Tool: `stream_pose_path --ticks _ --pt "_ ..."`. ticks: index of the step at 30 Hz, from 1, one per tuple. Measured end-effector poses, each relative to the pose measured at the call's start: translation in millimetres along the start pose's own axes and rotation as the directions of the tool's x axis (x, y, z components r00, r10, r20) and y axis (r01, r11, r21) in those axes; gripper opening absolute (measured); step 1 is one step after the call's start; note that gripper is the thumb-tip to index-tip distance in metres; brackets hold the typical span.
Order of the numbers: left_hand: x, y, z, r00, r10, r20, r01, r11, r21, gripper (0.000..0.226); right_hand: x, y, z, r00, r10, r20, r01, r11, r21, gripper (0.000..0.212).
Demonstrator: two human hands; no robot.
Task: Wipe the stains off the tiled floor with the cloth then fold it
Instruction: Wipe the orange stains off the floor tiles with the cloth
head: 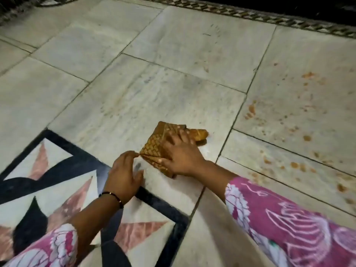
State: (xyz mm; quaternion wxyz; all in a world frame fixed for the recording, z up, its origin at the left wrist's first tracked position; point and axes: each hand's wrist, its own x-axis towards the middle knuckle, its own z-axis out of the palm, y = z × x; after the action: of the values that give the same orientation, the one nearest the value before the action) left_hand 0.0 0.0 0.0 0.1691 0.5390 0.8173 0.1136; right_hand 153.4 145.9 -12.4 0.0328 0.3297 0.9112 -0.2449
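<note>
A small brown cloth (154, 142) with a gold lattice pattern lies folded on the pale tiled floor (173, 93) near the middle. My right hand (181, 153) lies flat on top of it with spread fingers, pressing it down. My left hand (125, 174) is just left of the cloth, its fingertips pinching the cloth's left corner. Orange-brown stains (252, 110) dot the tiles to the right of the cloth.
A black, pink and white inlaid star pattern (57, 189) covers the floor at the lower left. A patterned border strip (250, 15) and a dark area run along the top edge. More stains (296, 165) spread over the right tiles.
</note>
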Motion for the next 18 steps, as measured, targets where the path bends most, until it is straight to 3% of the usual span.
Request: stream_pose_path --ticks 3,8,11,15,18 --pt "10 -17 1 0.999 0.048 0.009 -0.049 0.992 0.119 0.051 24 6 19 0.997 -0.064 0.045 0.071 0.979 -0.190 0.070" --pt "31 -7 -1 0.995 -0.100 -0.025 0.103 0.986 0.131 0.054 -8 33 35 0.996 -0.092 -0.019 0.087 0.980 -0.180 0.077" --pt "33 13 12 1.000 0.005 0.013 -0.007 0.993 0.118 0.067 -31 39 40 0.997 -0.066 -0.030 0.060 0.986 -0.156 0.073" --pt "34 36 19 0.991 0.135 0.019 -0.137 0.984 0.110 0.075 -70 43 40 0.977 -0.132 -0.165 0.086 0.961 -0.263 0.051" --pt "30 53 26 0.977 0.206 0.047 -0.210 0.974 0.083 0.071 -116 48 35 0.940 -0.156 -0.303 0.131 0.986 -0.102 0.043"
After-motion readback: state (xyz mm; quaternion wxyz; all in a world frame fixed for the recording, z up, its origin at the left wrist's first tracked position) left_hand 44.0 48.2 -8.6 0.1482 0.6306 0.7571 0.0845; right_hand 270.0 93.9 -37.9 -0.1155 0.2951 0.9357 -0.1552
